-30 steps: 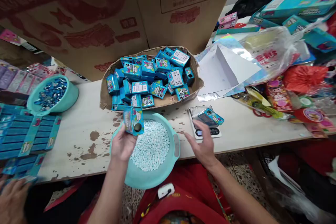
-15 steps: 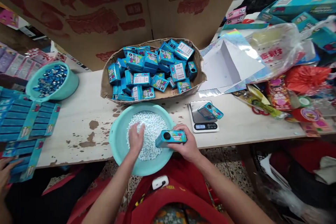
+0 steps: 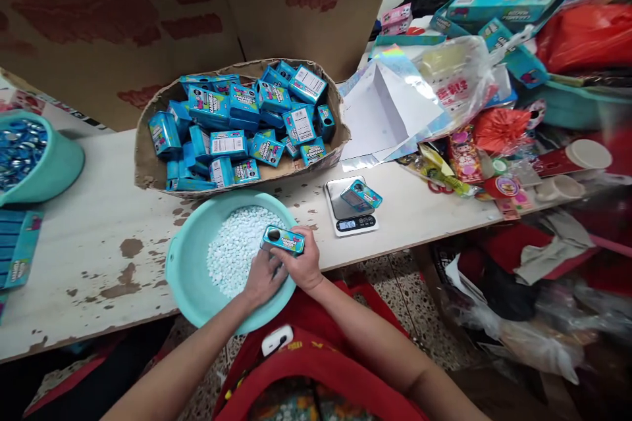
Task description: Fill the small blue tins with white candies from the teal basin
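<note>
My right hand (image 3: 305, 263) is closed around a small blue candy tin (image 3: 292, 243) with a dark round spot on its top. It holds the tin over the right side of a turquoise basin (image 3: 190, 286). Small white candies (image 3: 237, 243) lie heaped inside the basin. Close beneath the tin is my left hand (image 3: 265, 278), its fingers curled and partly hidden. What they hold, if anything, cannot be made out. To the right, another blue tin (image 3: 363, 194) rests tilted on a small digital scale (image 3: 348, 225) with a lit display.
A cut cardboard tray (image 3: 340, 145) full of blue boxes stands behind the basin, against a large carton (image 3: 197, 26). At the left is a turquoise bowl (image 3: 62, 168) of shiny blue pieces. White sheets (image 3: 370, 108) and packets (image 3: 464, 154) lie to the right.
The view has turned to the right. My left hand has moved from the candies toward the tin, and its fingers are now beside and below it. The right hand keeps its hold.
</note>
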